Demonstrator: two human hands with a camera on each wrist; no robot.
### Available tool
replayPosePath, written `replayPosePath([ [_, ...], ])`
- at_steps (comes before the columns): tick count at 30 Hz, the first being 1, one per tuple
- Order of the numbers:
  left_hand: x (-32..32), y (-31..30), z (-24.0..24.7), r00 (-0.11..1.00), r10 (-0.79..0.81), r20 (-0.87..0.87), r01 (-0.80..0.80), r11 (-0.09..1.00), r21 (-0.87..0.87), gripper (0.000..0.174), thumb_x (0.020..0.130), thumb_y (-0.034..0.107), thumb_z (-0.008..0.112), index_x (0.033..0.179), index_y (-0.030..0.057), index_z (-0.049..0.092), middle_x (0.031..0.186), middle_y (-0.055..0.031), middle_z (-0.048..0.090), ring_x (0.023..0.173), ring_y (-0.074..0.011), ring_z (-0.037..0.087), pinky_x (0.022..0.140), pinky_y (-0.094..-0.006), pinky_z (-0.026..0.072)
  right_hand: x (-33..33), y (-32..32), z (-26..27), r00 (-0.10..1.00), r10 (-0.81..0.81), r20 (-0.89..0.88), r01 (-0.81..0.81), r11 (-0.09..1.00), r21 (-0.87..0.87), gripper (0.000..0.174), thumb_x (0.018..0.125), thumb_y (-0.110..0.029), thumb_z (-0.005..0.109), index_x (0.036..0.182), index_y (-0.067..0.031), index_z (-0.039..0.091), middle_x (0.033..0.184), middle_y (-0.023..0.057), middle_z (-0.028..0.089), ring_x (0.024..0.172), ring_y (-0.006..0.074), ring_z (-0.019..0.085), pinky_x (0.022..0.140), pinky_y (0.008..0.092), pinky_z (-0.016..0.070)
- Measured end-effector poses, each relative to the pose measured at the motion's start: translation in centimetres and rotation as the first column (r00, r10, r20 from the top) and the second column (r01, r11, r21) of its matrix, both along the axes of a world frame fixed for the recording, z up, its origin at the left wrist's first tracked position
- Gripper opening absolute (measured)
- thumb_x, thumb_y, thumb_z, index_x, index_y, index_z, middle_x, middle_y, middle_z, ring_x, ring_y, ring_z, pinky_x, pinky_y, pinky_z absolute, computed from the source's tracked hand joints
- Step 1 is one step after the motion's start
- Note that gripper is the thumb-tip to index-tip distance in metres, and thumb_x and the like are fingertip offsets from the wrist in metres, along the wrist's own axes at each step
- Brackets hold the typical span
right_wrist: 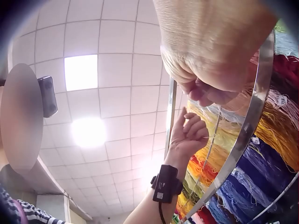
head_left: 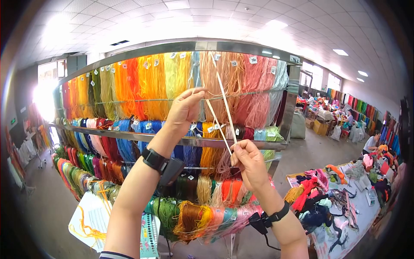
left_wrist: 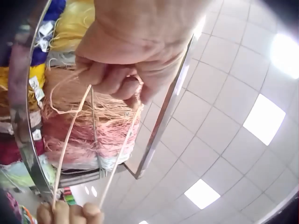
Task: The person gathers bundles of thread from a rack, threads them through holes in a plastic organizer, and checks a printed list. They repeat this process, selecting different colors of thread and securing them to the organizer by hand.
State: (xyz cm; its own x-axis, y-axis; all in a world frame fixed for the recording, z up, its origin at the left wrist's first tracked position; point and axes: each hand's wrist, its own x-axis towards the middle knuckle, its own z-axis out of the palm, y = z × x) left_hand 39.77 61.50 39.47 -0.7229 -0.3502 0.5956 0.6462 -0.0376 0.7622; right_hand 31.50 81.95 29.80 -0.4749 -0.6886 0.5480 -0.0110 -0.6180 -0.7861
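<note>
Pale peach strands of thread [head_left: 225, 101] run between the two hands in front of the upper rack row. The left hand [head_left: 186, 108], higher up, has its fingers curled round the strands; in the left wrist view that hand [left_wrist: 133, 60] grips them, with a loose loop [left_wrist: 65, 111] hanging beside its fingers. Lower and to the right, the right hand [head_left: 250, 164] pinches the lower ends of the strands. Behind them hang peach skeins [head_left: 233, 84] with paper number tags. In the right wrist view the right hand [right_wrist: 210, 56] is seen from behind, its fingertips mostly hidden.
A metal rack [head_left: 181, 139] holds rows of coloured skeins. At lower left, orange threads lie on a white board [head_left: 82, 216] beside a card with holes. On the right, a table [head_left: 321, 239] bears heaps of yarn. People sit and stand further back.
</note>
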Motion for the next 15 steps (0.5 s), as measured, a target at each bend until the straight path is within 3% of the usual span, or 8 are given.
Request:
replayPosePath([
  [2,-0.7,0.2,0.5,0.950,0.291,-0.110,-0.290,0.957,0.026,0.020,0.092,0.015,0.056,0.107,0.0032,0.063,0.053,0.0087,0.034,0.042,-0.0038,0.024,0.042,-0.0226,0.0180,0.0,-0.2,-0.1,1.000,0.003,0.003,-0.003,1.000,-0.004,0.011,0.097,-0.015,0.056,0.097,-0.0045,0.058,0.070,-0.0027,0.054,0.064,0.0050,0.050,0.063,0.0197,0.0396],
  [4,-1.4,0.9,1.0,0.950,0.289,-0.115,-0.281,0.956,0.080,0.028,0.086,0.008,0.058,0.113,0.0040,0.064,0.059,0.0082,0.039,0.047,-0.0031,0.029,0.045,-0.0208,0.0229,0.0,-0.2,-0.1,1.000,-0.001,-0.005,0.001,1.000,-0.014,0.011,0.096,-0.015,0.056,0.097,-0.0041,0.058,0.070,-0.0024,0.054,0.064,0.0049,0.050,0.063,0.0198,0.0397],
  [7,-3.1,0.2,0.7,0.852,0.500,-0.156,-0.520,0.775,-0.359,0.020,0.081,0.009,0.066,0.100,0.0040,0.068,0.064,0.0054,0.043,0.060,-0.0039,0.041,0.056,-0.0202,0.0328,0.2,0.0,0.1,1.000,-0.010,0.000,0.010,1.000,-0.008,0.010,0.096,-0.014,0.056,0.097,-0.0039,0.058,0.070,-0.0022,0.054,0.064,0.0049,0.050,0.063,0.0198,0.0397],
  [8,-3.5,0.1,0.3,0.853,0.498,-0.152,-0.518,0.777,-0.359,0.020,0.081,0.009,0.066,0.100,0.0040,0.068,0.064,0.0054,0.043,0.060,-0.0039,0.041,0.056,-0.0202,0.0328,0.2,0.0,0.1,1.000,-0.012,0.002,0.012,1.000,-0.006,0.010,0.096,-0.014,0.056,0.097,-0.0039,0.058,0.070,-0.0022,0.054,0.064,0.0049,0.050,0.063,0.0198,0.0397],
  [10,-3.8,0.6,0.3,0.599,0.667,-0.443,-0.769,0.325,-0.550,0.019,0.081,0.012,0.067,0.095,-0.0003,0.067,0.070,-0.0035,0.053,0.059,-0.0161,0.050,0.056,-0.0297,0.0410,0.1,0.2,0.1,1.000,-0.021,-0.018,0.021,1.000,0.005,0.009,0.097,-0.013,0.055,0.097,-0.0038,0.056,0.071,-0.0005,0.052,0.066,0.0082,0.050,0.063,0.0227,0.0413],
  [12,-3.1,1.1,-0.2,0.586,0.681,-0.439,-0.754,0.261,-0.602,0.018,0.083,0.015,0.066,0.086,-0.0018,0.064,0.078,-0.0107,0.054,0.069,-0.0261,0.053,0.065,-0.0360,0.0443,-0.1,0.5,-0.2,0.999,-0.024,-0.027,0.024,1.000,0.002,0.009,0.097,-0.012,0.055,0.096,-0.0038,0.055,0.071,-0.0006,0.051,0.065,0.0081,0.049,0.062,0.0229,0.0406],
  [14,-1.9,1.7,-1.6,0.444,0.518,-0.732,-0.869,0.047,-0.493,0.015,0.085,0.013,0.063,0.079,-0.0005,0.060,0.086,-0.0123,0.053,0.082,-0.0299,0.053,0.073,-0.0378,0.0436,-0.4,1.1,-1.0,0.999,-0.026,-0.033,0.026,1.000,-0.004,0.008,0.096,-0.012,0.055,0.096,-0.0038,0.055,0.071,-0.0006,0.051,0.065,0.0080,0.048,0.062,0.0231,0.0399],
  [15,-0.5,2.3,-2.2,0.511,0.558,-0.654,-0.821,0.092,-0.563,0.015,0.086,0.011,0.062,0.077,0.0004,0.058,0.093,-0.0138,0.054,0.092,-0.0308,0.051,0.081,-0.0380,0.0408,-0.6,1.6,-1.8,0.999,-0.045,-0.022,0.046,0.999,0.008,0.008,0.096,-0.012,0.055,0.095,-0.0039,0.055,0.070,-0.0008,0.050,0.064,0.0079,0.047,0.061,0.0232,0.0391],
])
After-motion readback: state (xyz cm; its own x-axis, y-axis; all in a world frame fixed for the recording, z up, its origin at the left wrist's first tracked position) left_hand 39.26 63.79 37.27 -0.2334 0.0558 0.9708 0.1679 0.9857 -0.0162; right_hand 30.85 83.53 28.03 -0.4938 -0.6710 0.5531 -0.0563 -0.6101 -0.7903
